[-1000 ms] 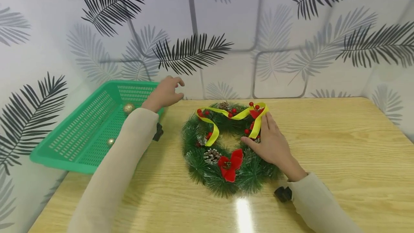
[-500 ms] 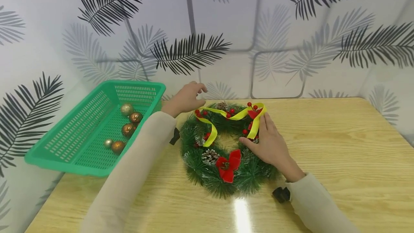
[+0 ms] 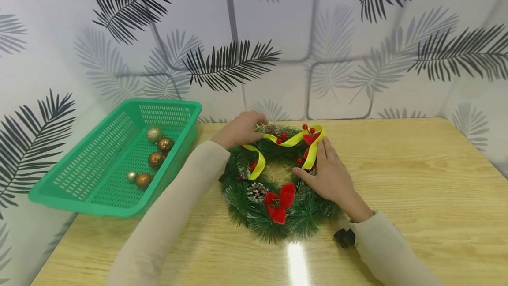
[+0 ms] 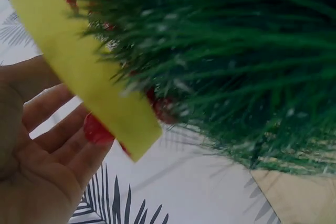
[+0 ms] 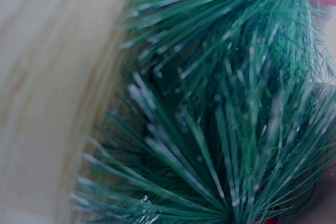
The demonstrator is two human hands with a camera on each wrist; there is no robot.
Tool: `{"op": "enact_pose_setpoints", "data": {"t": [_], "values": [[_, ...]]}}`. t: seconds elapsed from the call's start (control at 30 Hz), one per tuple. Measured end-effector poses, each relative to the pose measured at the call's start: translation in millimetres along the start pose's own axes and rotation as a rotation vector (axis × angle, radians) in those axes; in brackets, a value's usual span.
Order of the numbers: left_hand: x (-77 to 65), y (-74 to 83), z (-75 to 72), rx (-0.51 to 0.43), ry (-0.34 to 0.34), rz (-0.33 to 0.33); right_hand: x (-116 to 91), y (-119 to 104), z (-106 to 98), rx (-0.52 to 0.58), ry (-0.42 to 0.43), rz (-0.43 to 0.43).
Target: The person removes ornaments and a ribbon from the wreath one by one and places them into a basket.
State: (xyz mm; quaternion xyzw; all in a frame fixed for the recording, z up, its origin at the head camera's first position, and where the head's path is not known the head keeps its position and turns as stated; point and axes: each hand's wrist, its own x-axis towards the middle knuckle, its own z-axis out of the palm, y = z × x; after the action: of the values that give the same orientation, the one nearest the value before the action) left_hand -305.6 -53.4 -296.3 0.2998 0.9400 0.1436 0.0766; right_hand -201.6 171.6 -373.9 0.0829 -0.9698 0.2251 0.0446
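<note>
A green pine wreath lies on the table, with red berries, a red flower and a pinecone. Yellow ribbon winds loosely over its upper half. My left hand is over the wreath's upper left, thumb at the ribbon. In the left wrist view its fingers curve loosely behind the ribbon, and a red round piece sits against them. My right hand rests on the wreath's right side, fingers extended along the ribbon; only its edge shows in the right wrist view.
To the left stands a green plastic basket with several bronze and gold balls inside. The wooden table meets a leaf-patterned wall at the back.
My left hand has moved right and down, from beside the basket's edge to the wreath's upper left, where it covers part of the ribbon. The right hand has stayed in place.
</note>
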Motion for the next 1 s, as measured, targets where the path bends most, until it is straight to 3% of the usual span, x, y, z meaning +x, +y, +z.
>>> {"op": "enact_pose_setpoints", "data": {"t": [0.23,0.4,0.8,1.0], "values": [[1.0,2.0,5.3,0.015,-0.043,0.019,1.0,0.1,0.4,-0.004,-0.002,0.000],[2.3,1.8,7.6,0.021,-0.037,0.020,0.3,-0.9,-0.7,-0.002,-0.008,0.003],[0.3,1.4,4.8,0.052,0.051,0.042,-0.6,-2.4,-1.1,-0.004,-0.014,0.001],[-0.6,-5.3,2.3,0.043,0.109,-0.009,-0.1,-0.3,-0.4,-0.006,-0.012,0.004]]}}
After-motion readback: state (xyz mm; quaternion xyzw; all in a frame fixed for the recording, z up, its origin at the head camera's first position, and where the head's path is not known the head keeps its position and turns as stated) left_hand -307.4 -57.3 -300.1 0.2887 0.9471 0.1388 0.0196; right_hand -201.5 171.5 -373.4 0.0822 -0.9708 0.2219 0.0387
